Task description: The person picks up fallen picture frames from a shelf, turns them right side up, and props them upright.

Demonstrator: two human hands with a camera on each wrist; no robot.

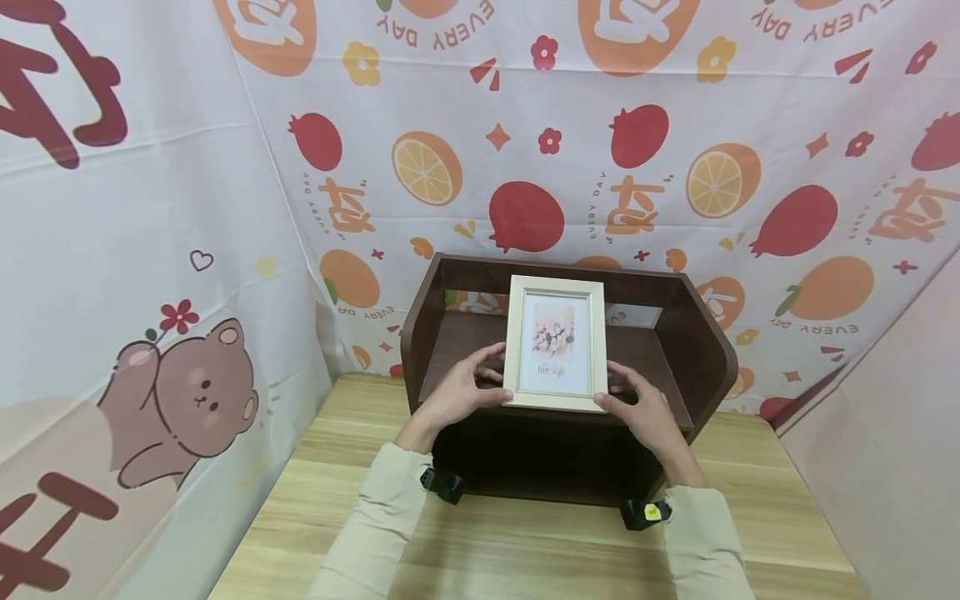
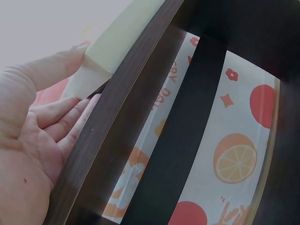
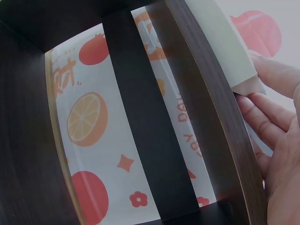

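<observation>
- I am looking at a fruit-print cloth [image 1: 525, 150] hanging as a backdrop behind and to both sides of the scene, with a bear print on the left panel.
- A light wooden surface [image 1: 525, 542] is carrying everything below it.
- A dark brown shelf [image 1: 705, 350] is standing on the surface near the cloth, its open top tray facing me and its back partly open, so the wrist views are showing the fruit print through the gaps.
- A cream frame [image 1: 556, 343] is standing upright on the front edge of the shelf's tray, picture side toward me, with a flower print and small lettering inside.
- My left hand [image 1: 461, 392] is holding the frame's lower left corner; its grip is loosely closed on the frame, thumb on the front edge and fingers curling behind, as the left wrist view is showing.
- My right hand [image 1: 641, 408] is holding the lower right corner the same way, thumb in front and fingers reaching behind the frame.
- Both sleeves are cream, with small black devices strapped at the wrists.
</observation>
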